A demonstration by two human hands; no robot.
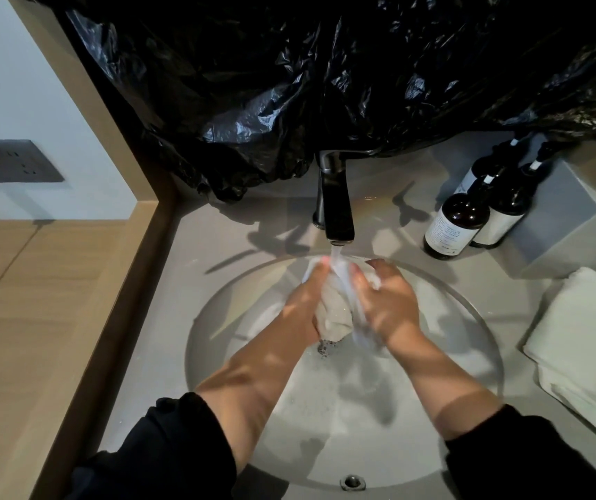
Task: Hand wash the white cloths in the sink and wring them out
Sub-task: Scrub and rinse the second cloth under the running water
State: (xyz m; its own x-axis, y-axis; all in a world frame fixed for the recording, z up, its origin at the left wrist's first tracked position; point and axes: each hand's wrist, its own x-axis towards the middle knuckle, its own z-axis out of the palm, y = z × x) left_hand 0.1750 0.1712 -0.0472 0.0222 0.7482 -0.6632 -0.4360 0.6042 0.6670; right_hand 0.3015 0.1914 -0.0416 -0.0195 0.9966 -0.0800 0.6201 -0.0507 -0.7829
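- White cloth, bunched into a long wad directly below the faucet spout, upper end in the water stream; probably so placed to flush the whole length from the top down.
- Left hand, just left of the faucet line, laid along the cloth's side with fingertips reaching up toward the spout. Closed against the wad and gripping it, though how far the fingers curl behind is hidden.
- Right hand, just right of the faucet line, fingers curled over the cloth's top and clasping it. Set opposite the left, likely for rubbing or squeezing fabric between the palms.
- Both hands kept low, below the faucet and within the sink bowl, apparently to keep splashes and run-off inside. Lower end of the cloth hanging just above the drain.
- Judged to be the rinsing or scrubbing stage; no clear twist in the cloth, so wringing not yet begun.
- Two dark pump bottles on the counter right of the faucet, near enough for soap, clear of the bowl.
- Folded pale towel farther right of the faucet, beside the sink rim, seemingly kept dry; whether another cloth awaiting washing, impossible to tell.
- Black plastic sheet draped behind and above the faucet; purpose unclear.
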